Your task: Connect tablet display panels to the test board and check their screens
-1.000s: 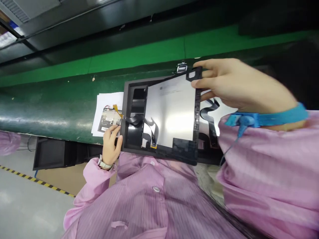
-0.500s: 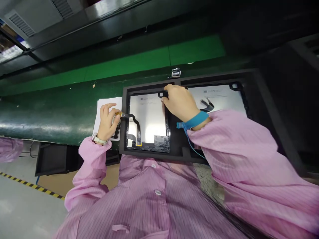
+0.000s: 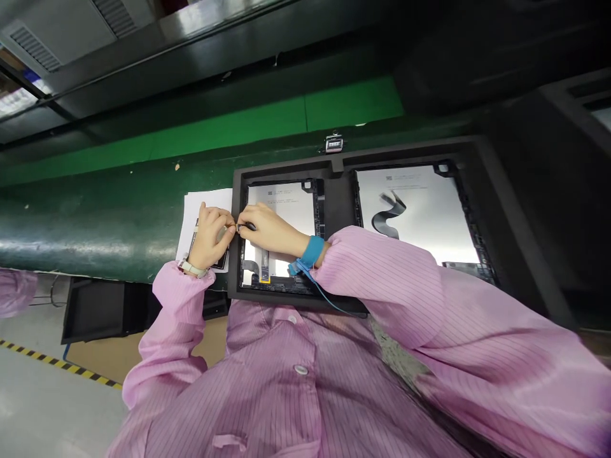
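Note:
My left hand [image 3: 213, 236] is closed in a pinch at the tray's left edge, over a white sheet [image 3: 183, 222] and a dark flat piece partly hidden under it. Facing it, my right hand [image 3: 267, 230] pinches the end of a black flex cable [image 3: 265, 262]. Fingertips of both hands nearly meet at the cable's small connector end, where a bit of orange shows. The cable belongs to a silver-backed display panel [image 3: 282, 267] lying in the black foam tray [image 3: 340, 210]. My right forearm crosses above this panel. What exactly the left fingers grip is mostly hidden.
A second silver-backed panel [image 3: 429, 213] with a curled flex cable [image 3: 384, 219] lies in the tray's right compartment. Behind the tray is a small metal counter [image 3: 333, 144] on the green bench [image 3: 95, 210]. A blue wrist-strap cord [image 3: 329, 300] hangs from my right wrist.
My right hand has left the panel's upper right corner and moved left to the cable's end beside my left hand. The left hand has shifted slightly right, its fingers closing further.

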Motion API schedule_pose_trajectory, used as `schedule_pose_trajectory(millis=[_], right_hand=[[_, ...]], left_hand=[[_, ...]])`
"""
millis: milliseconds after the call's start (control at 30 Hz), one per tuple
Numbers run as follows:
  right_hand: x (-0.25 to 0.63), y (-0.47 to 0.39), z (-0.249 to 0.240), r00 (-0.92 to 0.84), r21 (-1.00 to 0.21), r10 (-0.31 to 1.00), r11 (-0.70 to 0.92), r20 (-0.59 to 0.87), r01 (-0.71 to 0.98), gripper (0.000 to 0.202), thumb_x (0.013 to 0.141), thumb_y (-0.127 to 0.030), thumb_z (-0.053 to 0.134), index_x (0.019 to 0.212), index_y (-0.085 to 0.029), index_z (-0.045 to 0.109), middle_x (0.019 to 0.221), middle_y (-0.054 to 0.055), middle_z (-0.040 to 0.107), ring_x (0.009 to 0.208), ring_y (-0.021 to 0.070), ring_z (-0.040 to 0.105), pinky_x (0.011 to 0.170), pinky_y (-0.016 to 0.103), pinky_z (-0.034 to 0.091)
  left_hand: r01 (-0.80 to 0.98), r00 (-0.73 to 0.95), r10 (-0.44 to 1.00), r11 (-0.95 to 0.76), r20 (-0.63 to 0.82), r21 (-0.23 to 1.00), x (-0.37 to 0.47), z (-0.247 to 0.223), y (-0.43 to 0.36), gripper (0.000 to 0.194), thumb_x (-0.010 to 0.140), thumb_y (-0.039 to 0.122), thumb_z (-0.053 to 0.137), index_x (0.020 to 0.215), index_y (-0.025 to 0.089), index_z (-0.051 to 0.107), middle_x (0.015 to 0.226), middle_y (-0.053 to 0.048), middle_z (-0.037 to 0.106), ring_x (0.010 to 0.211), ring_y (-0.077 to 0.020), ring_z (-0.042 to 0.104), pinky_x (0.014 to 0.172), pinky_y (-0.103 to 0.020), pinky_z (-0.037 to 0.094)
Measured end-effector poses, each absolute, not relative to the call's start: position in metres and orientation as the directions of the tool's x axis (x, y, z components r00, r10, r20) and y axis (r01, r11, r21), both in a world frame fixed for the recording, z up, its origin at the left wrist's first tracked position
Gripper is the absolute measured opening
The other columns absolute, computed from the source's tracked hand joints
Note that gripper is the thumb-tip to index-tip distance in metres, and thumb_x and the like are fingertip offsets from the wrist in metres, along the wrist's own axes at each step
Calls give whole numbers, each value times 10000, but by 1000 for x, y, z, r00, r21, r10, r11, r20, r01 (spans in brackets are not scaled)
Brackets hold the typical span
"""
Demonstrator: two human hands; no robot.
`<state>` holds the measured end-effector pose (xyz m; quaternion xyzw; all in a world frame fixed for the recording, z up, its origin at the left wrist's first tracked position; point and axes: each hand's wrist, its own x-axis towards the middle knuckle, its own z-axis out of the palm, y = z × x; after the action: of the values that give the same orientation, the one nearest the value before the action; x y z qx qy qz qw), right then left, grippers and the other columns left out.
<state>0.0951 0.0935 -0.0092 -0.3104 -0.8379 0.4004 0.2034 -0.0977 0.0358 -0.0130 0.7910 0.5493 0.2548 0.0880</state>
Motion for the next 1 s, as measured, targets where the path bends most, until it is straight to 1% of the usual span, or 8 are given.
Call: schedule_pose_trajectory(millis=[267,367,467,567,633,700,800,1000], right_hand=[[97,93,-3,-699,-817,709,456,94,353,239,946,-379,540,844,-189,642,849,56,612,832,187,495,767,319,377],[112,102,6,-650,-816,756,426,83,391,295,972,-414,509,856,-184,652,834,58,639,814,189,527,764,324,403],[141,119,9,-531,-798,843,376,84,471,376,1020,-387,387,905,-162,666,930,111,681,888,230,573,837,378,432],[169,134,-2,-337,-670,933,333,129,664,380,1012,-343,373,1038,-118,679,1149,202,672,1093,331,568,970,496,419],[179,140,-14,-297,-527,941,336,160,781,396,999,-382,429,1100,-94,682,1179,229,664,1151,376,553,1008,556,407],[183,145,-25,-351,-425,920,392,175,816,436,997,-439,461,1108,-87,694,1150,228,671,1151,382,561,1029,583,396],[183,154,-32,-381,-410,908,418,173,811,451,992,-467,497,1092,-86,716,1144,227,670,1158,385,568,1044,603,372],[192,175,-17,-332,-578,941,304,59,757,200,885,-322,674,981,-157,735,1042,132,713,1082,332,604,1016,562,418]], left_hand=[[808,226,907,-378,354,452,-100,-15,41,217,990,361,507,840,234,601,942,-25,646,1022,-218,589,1275,-550,219],[784,-187,844,-179,502,594,-109,-21,40,192,992,362,507,965,234,648,1110,-72,637,1165,-239,593,1198,-495,376],[679,-565,621,-23,543,734,-105,-21,23,367,1008,330,471,1369,271,499,1413,-122,500,1326,-245,536,1158,-459,441],[713,-361,765,-142,534,687,-79,-12,-14,534,1008,313,513,1510,297,331,1509,-139,438,1387,-263,503,1176,-475,443],[771,-22,936,-207,350,602,-57,-6,-38,543,1024,299,493,1542,283,331,1515,-151,464,1429,-293,473,1194,-525,426],[831,192,968,-248,161,498,-40,-4,-55,582,1028,246,453,1589,252,295,1557,-175,429,1491,-330,394,1229,-586,362],[879,252,965,-257,67,402,-32,-9,-63,640,1027,186,400,1637,230,210,1626,-197,330,1556,-361,270,1255,-631,283],[875,207,977,-209,53,436,-40,-14,-55,690,1045,244,420,1661,276,110,1667,-171,300,1569,-336,254,1262,-609,275]])
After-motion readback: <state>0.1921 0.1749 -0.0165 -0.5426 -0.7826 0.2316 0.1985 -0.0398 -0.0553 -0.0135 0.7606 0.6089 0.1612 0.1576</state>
